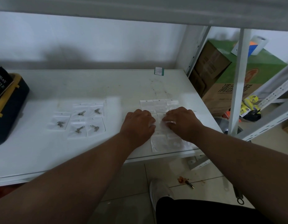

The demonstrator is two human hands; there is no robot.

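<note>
Several small clear plastic bags [157, 105] lie in a grid near the right edge of the white table [85, 152]. My left hand [138, 123] and my right hand [182, 122] are both down on the middle of this grid, fingers curled, pinching one empty clear bag [161, 125] between them. To the left lie several filled bags [80, 121], each with small metal parts inside, laid in two rows.
A dark case with yellow trim [9, 109] and a black box sit at the table's left end. A small green-edged label [159, 71] lies at the back. Right of the table stands a metal rack [238, 81] with cardboard boxes [220, 88]. Floor tiles lie below.
</note>
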